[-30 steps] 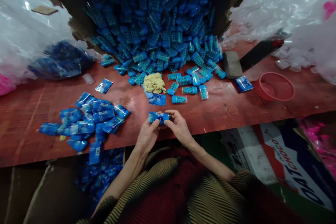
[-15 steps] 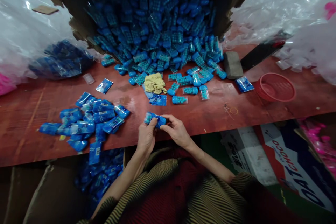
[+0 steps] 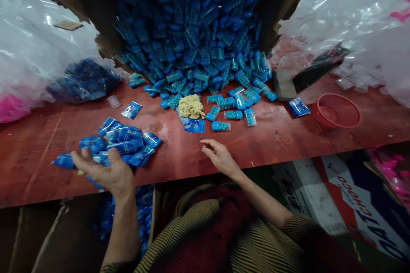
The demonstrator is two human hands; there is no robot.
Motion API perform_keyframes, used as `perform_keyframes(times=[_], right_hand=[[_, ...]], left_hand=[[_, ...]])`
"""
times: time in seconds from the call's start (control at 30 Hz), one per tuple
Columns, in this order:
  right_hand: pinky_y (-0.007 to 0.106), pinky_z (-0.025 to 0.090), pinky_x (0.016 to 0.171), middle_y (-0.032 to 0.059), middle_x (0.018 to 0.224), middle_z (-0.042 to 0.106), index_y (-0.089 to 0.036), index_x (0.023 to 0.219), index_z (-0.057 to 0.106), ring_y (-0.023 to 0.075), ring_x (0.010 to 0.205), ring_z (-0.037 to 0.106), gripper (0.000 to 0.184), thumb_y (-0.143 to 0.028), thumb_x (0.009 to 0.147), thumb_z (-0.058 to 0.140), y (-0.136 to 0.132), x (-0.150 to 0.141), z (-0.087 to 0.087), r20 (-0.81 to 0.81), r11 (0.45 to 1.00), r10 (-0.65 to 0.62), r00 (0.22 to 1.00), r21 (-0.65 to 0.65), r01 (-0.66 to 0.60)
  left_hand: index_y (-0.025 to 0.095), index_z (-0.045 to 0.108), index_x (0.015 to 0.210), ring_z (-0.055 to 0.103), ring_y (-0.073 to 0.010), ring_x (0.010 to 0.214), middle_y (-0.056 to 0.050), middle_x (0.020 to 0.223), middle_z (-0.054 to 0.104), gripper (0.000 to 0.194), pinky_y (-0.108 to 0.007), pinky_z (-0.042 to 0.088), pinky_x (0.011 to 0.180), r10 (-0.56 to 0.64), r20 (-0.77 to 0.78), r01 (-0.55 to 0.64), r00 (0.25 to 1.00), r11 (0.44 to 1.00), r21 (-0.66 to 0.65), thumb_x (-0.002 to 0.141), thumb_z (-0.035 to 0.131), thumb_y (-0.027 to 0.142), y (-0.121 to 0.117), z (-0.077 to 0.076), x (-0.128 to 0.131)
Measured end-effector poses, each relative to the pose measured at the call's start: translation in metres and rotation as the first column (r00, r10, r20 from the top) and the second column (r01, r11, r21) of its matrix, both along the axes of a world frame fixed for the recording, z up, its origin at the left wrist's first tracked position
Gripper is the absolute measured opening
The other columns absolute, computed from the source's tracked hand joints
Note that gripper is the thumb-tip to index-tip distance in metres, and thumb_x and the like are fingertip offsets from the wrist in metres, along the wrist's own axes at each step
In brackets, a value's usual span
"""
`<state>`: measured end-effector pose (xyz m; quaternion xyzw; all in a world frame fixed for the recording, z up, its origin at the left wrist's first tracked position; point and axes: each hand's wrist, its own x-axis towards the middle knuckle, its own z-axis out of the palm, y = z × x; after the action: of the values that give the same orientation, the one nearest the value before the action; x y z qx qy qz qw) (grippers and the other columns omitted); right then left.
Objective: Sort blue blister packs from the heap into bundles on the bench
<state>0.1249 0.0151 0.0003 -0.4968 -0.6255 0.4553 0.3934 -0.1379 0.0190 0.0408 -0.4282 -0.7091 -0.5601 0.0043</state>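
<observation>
While the left hand (image 3: 109, 175), fingers loosely spread with nothing visible in its grasp, hangs over the near side of the wrapped blue packets (image 3: 130, 146), whether it touches them is hard to tell. The right hand (image 3: 219, 158), thumb and forefinger slightly parted, also shows nothing held; its forearm slants in from the near right. Between hands, red tabletop (image 3: 179, 153) leaves room, its near edge passing beneath both wrists. Farther off lie blue-capped bead bottles (image 3: 233, 115) beside a crumpled yellow cloth (image 3: 191, 106).
</observation>
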Motion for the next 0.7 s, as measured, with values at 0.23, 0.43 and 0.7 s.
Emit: perform_keyframes(times=[0.23, 0.43, 0.7], right_hand=[[0.037, 0.034, 0.106, 0.0141, 0.132, 0.048, -0.013, 0.131, 0.046, 0.0231, 0.126, 0.041, 0.043, -0.017, 0.088, 0.043, 0.076, -0.014, 0.004, 0.466, 0.961, -0.055, 0.883, 0.265, -0.08], [0.054, 0.024, 0.106, 0.0146, 0.145, 0.037, -0.015, 0.137, 0.039, 0.0322, 0.136, 0.025, 0.048, -0.014, 0.09, 0.037, 0.109, -0.023, 0.004, 0.783, 0.953, -0.01, 0.622, 0.195, -0.23], [0.045, 0.039, 0.088, 0.0177, 0.119, 0.056, -0.017, 0.117, 0.056, 0.0303, 0.107, 0.049, 0.032, -0.018, 0.09, 0.04, 0.127, -0.018, 0.001, 0.758, 0.975, -0.05, 0.65, 0.179, -0.133]], left_hand=[[0.014, 0.045, 0.129, 0.04, -0.0253, 0.13, -0.016, 0.134, 0.05, 0.048, -0.042, 0.03, 0.109, -0.397, -0.098, 0.371, 0.913, 0.905, -0.208, 0.085, 0.048, 0.032, 0.047, -0.033, 0.074], [0.013, 0.047, 0.127, 0.03, -0.0267, 0.136, -0.017, 0.139, 0.045, 0.044, -0.049, 0.023, 0.111, -0.51, -0.109, 0.461, 0.853, 0.836, -0.298, 0.086, 0.039, 0.029, 0.115, -0.069, 0.103], [0.015, 0.043, 0.13, 0.039, -0.0263, 0.13, -0.017, 0.135, 0.049, 0.046, -0.049, 0.028, 0.108, -0.521, -0.064, 0.474, 0.851, 0.816, -0.331, 0.085, 0.04, 0.023, 0.094, -0.085, 0.108]])
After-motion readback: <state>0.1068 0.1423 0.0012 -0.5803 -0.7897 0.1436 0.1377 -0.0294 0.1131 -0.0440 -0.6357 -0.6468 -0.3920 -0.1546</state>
